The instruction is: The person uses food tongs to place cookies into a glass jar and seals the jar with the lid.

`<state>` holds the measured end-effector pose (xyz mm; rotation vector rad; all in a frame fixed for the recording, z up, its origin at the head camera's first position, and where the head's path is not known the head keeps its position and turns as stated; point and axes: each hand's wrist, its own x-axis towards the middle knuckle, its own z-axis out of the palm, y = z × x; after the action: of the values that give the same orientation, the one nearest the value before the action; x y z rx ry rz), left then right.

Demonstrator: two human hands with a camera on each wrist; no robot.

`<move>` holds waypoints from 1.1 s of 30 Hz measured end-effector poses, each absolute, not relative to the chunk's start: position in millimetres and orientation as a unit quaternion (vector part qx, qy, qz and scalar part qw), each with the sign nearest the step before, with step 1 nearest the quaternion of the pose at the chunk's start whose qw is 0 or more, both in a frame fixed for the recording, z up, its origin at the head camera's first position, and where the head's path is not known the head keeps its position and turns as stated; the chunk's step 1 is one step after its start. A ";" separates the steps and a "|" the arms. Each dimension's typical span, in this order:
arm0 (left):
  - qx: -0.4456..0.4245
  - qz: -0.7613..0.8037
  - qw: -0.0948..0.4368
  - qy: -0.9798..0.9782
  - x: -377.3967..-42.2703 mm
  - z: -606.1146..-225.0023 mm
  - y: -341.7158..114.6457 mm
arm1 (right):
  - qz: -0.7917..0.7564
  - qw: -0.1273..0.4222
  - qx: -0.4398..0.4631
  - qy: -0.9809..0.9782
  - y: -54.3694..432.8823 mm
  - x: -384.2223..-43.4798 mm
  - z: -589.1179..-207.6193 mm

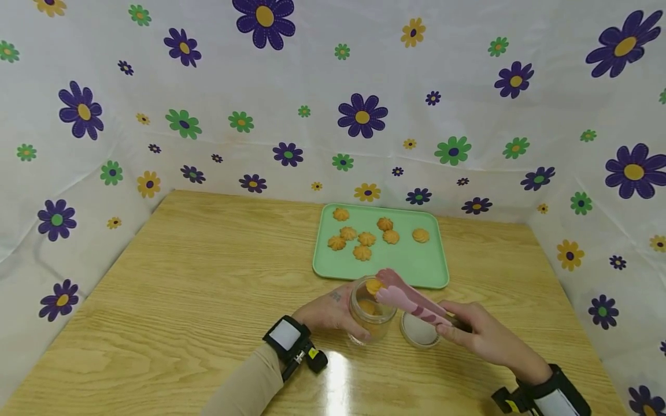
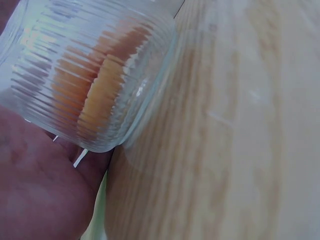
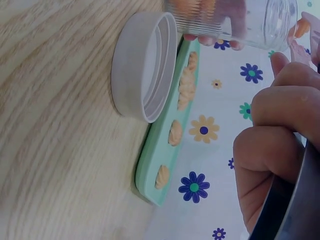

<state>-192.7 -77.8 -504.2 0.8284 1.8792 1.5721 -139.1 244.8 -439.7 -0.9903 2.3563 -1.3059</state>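
You seem to be placing a cookie (image 1: 373, 286): the pink tongs (image 1: 416, 305) are gripping it at the mouth of the glass jar (image 1: 381, 328), and the next move probably calls for letting the tongs part inside the rim. Your left hand (image 1: 329, 314) is holding the jar, thumb and fingers curled round it, near the green tray (image 1: 408, 267); your right hand (image 1: 486, 338) is clamping the tongs' handles.

Light wood-grain table (image 1: 208, 260): green tray (image 1: 333, 266) is set at far side, right of centre; glass jar (image 1: 383, 329) is stood nearer; pale lid (image 1: 420, 330) is laid open side up, just right of jar.
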 end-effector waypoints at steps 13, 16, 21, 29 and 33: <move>0.310 0.585 0.267 0.700 -192.0 -504.3 -79.2 | -0.422 0.117 -0.346 0.830 242.5 -138.2 -437.7; 0.305 0.587 0.270 0.700 -191.6 -504.3 -79.6 | -0.416 0.112 -0.347 0.833 242.2 -138.5 -437.2; 0.304 0.584 0.269 0.703 -192.1 -504.0 -80.0 | -0.404 0.102 -0.347 0.840 242.6 -138.3 -436.4; 0.319 0.568 0.253 0.716 -192.5 -504.3 -80.8 | -0.399 0.094 -0.350 0.842 240.7 -139.3 -435.6; 0.325 0.577 0.253 0.705 -192.3 -505.8 -79.5 | -0.413 0.084 -0.327 0.846 238.4 -143.9 -437.5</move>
<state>-192.3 -79.5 -505.8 0.8832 1.9164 1.5699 -143.9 238.4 -437.5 -0.9761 2.5232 -1.2318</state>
